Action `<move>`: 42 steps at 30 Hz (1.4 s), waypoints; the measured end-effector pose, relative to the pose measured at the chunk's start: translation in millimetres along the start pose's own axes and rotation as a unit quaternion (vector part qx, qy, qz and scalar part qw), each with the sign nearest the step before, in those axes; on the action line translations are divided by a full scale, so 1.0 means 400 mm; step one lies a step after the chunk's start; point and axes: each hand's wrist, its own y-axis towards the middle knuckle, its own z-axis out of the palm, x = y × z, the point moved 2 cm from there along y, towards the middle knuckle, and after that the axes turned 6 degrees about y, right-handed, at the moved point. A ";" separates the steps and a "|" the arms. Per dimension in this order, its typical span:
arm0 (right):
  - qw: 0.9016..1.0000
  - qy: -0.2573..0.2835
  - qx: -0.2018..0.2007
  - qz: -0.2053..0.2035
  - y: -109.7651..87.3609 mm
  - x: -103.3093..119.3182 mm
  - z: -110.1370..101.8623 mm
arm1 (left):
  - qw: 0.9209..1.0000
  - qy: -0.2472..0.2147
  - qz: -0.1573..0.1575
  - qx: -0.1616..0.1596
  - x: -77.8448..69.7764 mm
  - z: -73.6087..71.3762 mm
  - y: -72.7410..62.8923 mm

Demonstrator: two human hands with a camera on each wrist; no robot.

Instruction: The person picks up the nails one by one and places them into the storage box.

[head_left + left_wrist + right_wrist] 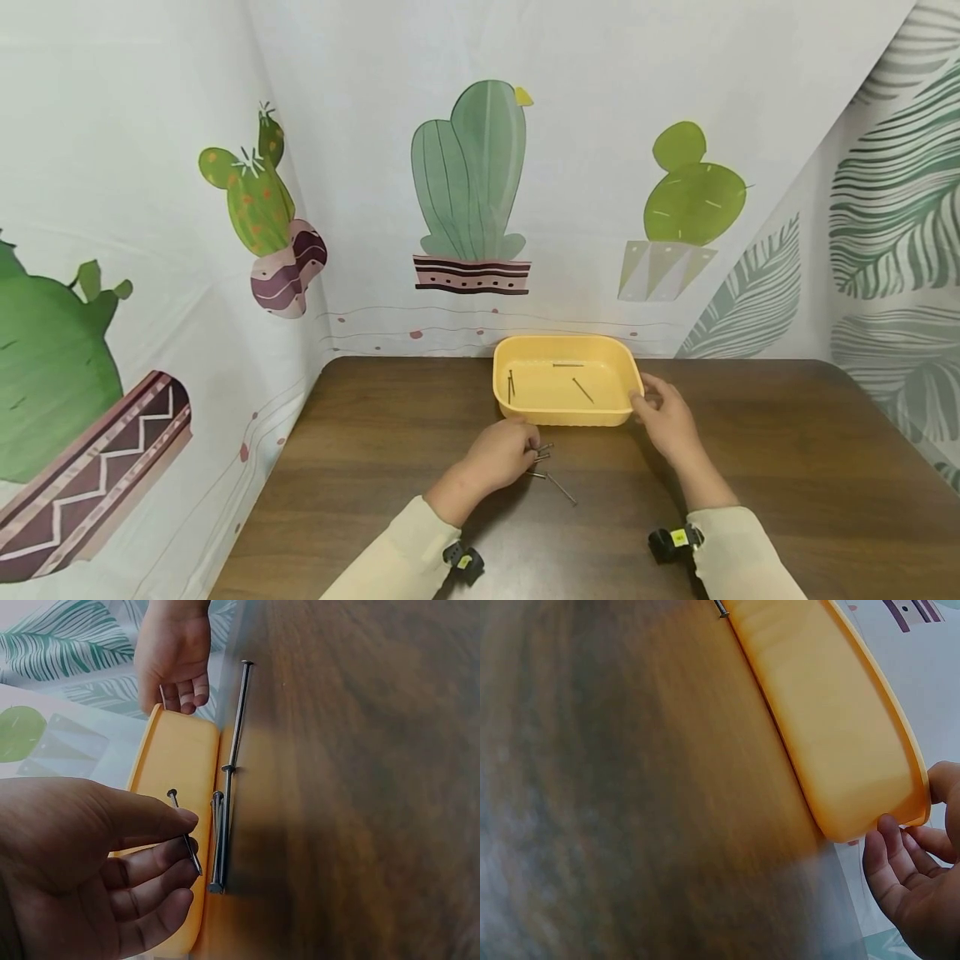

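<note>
My left hand (498,454) is at the near side of a yellow plastic tray (566,417). Between thumb and fingers it pinches a nail (192,851), whose flat head sticks up past the thumb in the left wrist view. Several loose nails (561,489) lie on the table beside this hand, partly hidden by it in the head view. Gripping the tray's right end at the rim is my right hand (670,421), with its thumb and fingers about the corner. Inside the tray lie several more nails (582,389), spread apart.
A dark wooden table (390,433) bears the tray near its back edge. Behind it hangs a white cloth (360,167) printed with cacti and leaves. Each wrist wears a small black camera (467,565) on a strap.
</note>
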 end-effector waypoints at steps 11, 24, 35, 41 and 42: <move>1.000 0.000 0.002 -0.001 0.000 -0.003 -0.001 | 1.000 -0.013 0.000 -0.026 0.012 -0.008 0.005; 1.000 -0.002 0.002 0.005 0.000 -0.001 -0.003 | 0.990 -0.112 -0.001 -0.082 0.035 -0.068 0.018; 1.000 0.003 0.003 0.002 -0.003 -0.014 0.002 | 0.977 -0.163 -0.034 -0.134 0.055 -0.097 0.050; 1.000 -0.001 0.001 0.002 0.000 -0.014 0.001 | 0.967 -0.177 -0.050 -0.174 0.066 -0.105 0.086; 1.000 -0.001 0.001 0.003 0.001 -0.012 0.001 | 0.966 -0.180 -0.053 -0.178 0.067 -0.107 0.091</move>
